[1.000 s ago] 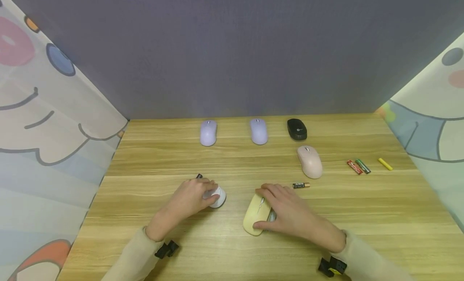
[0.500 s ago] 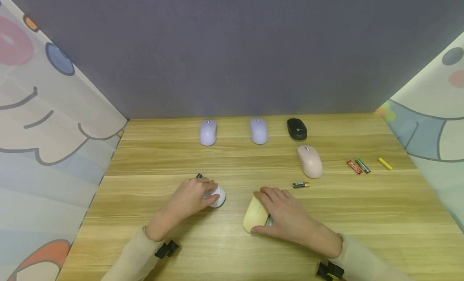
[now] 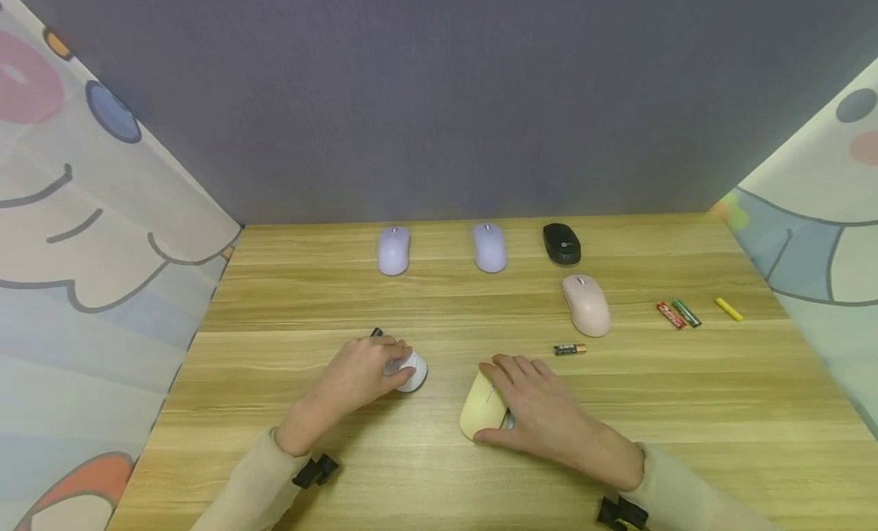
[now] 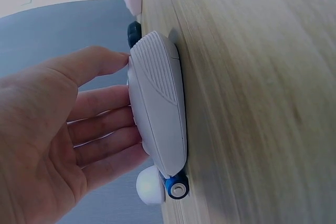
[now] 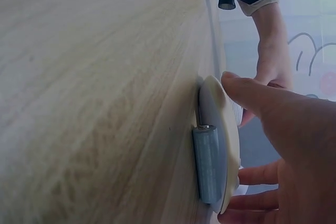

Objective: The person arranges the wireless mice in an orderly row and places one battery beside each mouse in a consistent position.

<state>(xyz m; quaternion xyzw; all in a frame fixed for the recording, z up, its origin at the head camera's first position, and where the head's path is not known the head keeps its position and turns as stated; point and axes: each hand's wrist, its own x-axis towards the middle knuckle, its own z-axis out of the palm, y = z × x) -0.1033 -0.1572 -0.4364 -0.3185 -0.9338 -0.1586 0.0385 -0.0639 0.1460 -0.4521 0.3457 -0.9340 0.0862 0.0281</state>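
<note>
My left hand [image 3: 363,371] rests over a white mouse [image 3: 414,375], its thumb and fingers on the top. In the left wrist view the ribbed side of the white mouse [image 4: 157,77] faces me, with a blue-wrapped battery [image 4: 178,188] at its far end. My right hand [image 3: 542,409] spans a pale yellow mouse [image 3: 482,409] lengthwise, thumb at the near end and fingertips over the far end. Beside that mouse, partly under my palm, lies a grey-blue battery [image 5: 207,166], in full view from the right wrist. Both mice sit on the wooden table [image 3: 425,478].
Two lilac mice [image 3: 394,251] and a black mouse [image 3: 562,244] line the back. A pink mouse [image 3: 586,306] lies nearer, with a black battery [image 3: 570,350] below it. Red [image 3: 671,315], green [image 3: 687,314] and yellow batteries [image 3: 728,309] lie right. A grey panel [image 3: 439,97] stands behind.
My right hand has shifted slightly left and toward me, its fingers now covering more of the yellow mouse's far end and its scroll wheel. My left hand and the white mouse stay where they were.
</note>
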